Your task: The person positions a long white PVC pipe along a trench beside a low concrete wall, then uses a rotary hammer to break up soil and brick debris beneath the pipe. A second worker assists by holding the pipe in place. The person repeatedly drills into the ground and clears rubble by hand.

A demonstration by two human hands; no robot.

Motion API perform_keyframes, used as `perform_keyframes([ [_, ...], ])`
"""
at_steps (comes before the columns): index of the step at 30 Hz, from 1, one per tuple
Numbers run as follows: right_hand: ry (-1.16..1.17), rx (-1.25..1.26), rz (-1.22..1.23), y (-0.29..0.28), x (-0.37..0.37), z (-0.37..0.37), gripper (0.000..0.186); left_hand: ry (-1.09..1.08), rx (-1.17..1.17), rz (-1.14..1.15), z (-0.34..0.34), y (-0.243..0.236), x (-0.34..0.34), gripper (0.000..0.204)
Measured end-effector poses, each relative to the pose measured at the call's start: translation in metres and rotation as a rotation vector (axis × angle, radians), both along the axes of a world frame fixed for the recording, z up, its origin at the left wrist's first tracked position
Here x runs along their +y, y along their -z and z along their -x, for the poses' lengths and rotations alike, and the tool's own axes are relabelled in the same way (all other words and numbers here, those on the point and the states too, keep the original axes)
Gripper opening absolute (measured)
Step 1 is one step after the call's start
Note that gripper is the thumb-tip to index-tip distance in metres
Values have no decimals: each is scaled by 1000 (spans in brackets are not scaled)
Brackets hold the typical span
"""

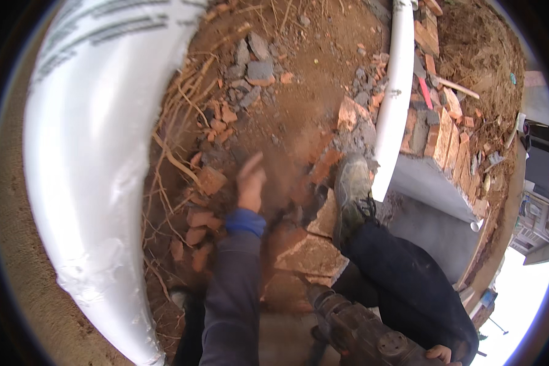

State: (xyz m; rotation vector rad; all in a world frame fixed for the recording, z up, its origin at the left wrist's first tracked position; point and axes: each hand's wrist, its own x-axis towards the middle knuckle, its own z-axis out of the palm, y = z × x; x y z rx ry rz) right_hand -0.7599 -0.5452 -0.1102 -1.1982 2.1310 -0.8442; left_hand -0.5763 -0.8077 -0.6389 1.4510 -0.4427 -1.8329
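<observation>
Right hand [440,354] with power drill [367,328]

Its grip is closed at the drill's rear; the front end is near the edge of broken masonry [314,256]. The left hand [251,183] is blurred beside loose bricks [211,181]; its grip I cannot tell.

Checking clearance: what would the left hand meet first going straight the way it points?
Past soil, the left hand would likely meet a grey rubble chunk first; blur and depth make this uncertain.
</observation>
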Motion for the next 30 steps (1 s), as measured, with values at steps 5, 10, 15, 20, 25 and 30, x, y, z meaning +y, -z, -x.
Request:
perform_keyframes([
  [5, 24, -24, -58, 2, -10, -3, 11, -178, 379, -242, -63, 6, 88, 29],
  [10, 9, -53, -87, 0, -16, -3, 11, 730, -445, -584, -112, 53, 206, 20],
  [15, -7, -46, -112, -1, -20, -2, 11, 1149, -760, -475, -78, 43, 206, 42],
  [20, -31, -31, -122, -4, -22, -3, 12, 730, -487, -251, -69, 56, 119, 43],
  [25, -52, -22, -106, -6, -23, -3, 13, -543, 590, -304, -85, 36, 115, 33],
  [30, -96, -16, -77, -5, -22, -1, 14, 486, -255, -293, -36, 24, 138, 26],
])
